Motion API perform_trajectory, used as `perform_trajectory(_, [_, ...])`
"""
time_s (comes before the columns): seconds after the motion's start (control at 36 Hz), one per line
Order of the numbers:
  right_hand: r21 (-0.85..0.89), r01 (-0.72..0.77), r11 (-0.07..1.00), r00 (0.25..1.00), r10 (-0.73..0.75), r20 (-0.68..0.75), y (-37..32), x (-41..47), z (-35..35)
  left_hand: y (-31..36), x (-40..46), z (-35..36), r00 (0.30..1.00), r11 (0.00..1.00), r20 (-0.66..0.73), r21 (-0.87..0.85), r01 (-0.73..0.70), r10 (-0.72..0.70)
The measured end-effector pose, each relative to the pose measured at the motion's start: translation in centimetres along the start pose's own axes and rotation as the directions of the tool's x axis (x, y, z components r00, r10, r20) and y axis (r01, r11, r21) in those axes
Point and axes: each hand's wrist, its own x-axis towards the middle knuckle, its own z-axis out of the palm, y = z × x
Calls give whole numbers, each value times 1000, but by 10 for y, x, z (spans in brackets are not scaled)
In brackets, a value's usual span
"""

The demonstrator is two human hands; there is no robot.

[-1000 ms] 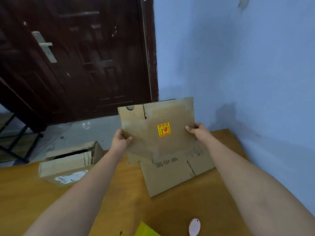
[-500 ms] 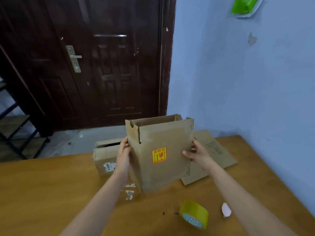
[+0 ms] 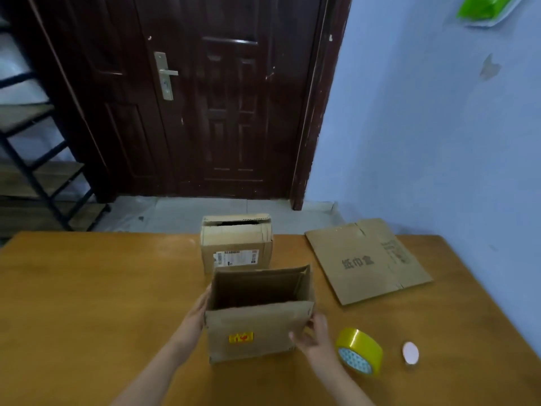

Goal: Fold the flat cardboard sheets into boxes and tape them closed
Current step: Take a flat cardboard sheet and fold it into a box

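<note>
Collapse threatens the opened carton (image 3: 257,326) at lower centre: left hand (image 3: 195,313) lies flat on its side, right hand (image 3: 314,336) pinches its corner loosely.

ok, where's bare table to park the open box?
Widest bare stretch: the table left of the open box and labelled box. Right side is crowded: flat sheet, tape roll, small white disc.

Forearms bare; no sleeves; left hand (image 3: 195,317), right hand (image 3: 317,338) ungloved
</note>
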Motion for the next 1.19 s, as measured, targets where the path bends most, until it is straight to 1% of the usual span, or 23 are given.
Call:
perform_trajectory(0.06, [14,-12,1000,1000,12,5,12,-4,5,-12,2,-9,998,996,-31,-70,57,-59])
perform_trajectory(0.14, [-69,17,997,1000,-17,-2,17,-13,9,-15,-1,-7,991,989,-111,-139,53,-69])
perform_trajectory(0.19, [-106,56,993,998,-60,-28,12,-17,10,-11,-3,-4,983,985,-176,-172,18,-49])
perform_trajectory(0.28, [-55,64,996,991,-70,-115,-3,-19,1,4,-5,-3,966,972,-257,-231,-52,-9])
perform_trajectory(0.39, [14,139,990,968,-133,-211,-28,-24,-15,23,-7,-5,950,954,-299,-249,-168,89])
perform_trajectory(0.47, [87,172,981,962,-148,-231,-50,-26,-20,30,-11,-3,932,946,-318,-213,-246,171])
perform_trajectory(0.56, [78,178,981,970,-161,-183,-68,-25,-13,33,-16,4,910,942,-313,-109,-317,270])
perform_trajectory(0.58, [36,182,983,971,-174,-165,-72,-24,-10,33,-17,5,903,940,-304,-59,-335,303])
perform_trajectory(0.67, [-162,218,962,967,-235,-99,-78,-22,2,33,-17,9,893,926,-246,117,-358,376])
perform_trajectory(0.72, [-266,235,935,962,-263,-75,-78,-22,7,35,-16,10,897,916,-209,197,-351,389])
perform_trajectory(0.75, [-288,236,928,961,-266,-70,-77,-21,8,36,-14,9,900,910,-195,231,-345,390])
perform_trajectory(0.92, [-280,226,933,973,-228,27,-76,-22,2,47,-11,5,934,883,-85,365,-294,346])
perform_trajectory(0.97, [-304,238,922,971,-226,75,-75,-25,2,49,-8,7,943,883,-86,387,-265,321])
perform_trajectory(1.06, [-387,272,881,961,-228,155,-72,-28,3,48,-5,11,947,880,-101,410,-239,304])
perform_trajectory(1.14, [-488,277,828,957,-191,218,-68,-29,5,46,-4,15,928,880,-118,378,-287,353])
perform_trajectory(1.19, [-514,269,815,960,-187,207,-67,-29,6,46,-5,17,917,894,-136,313,-320,375])
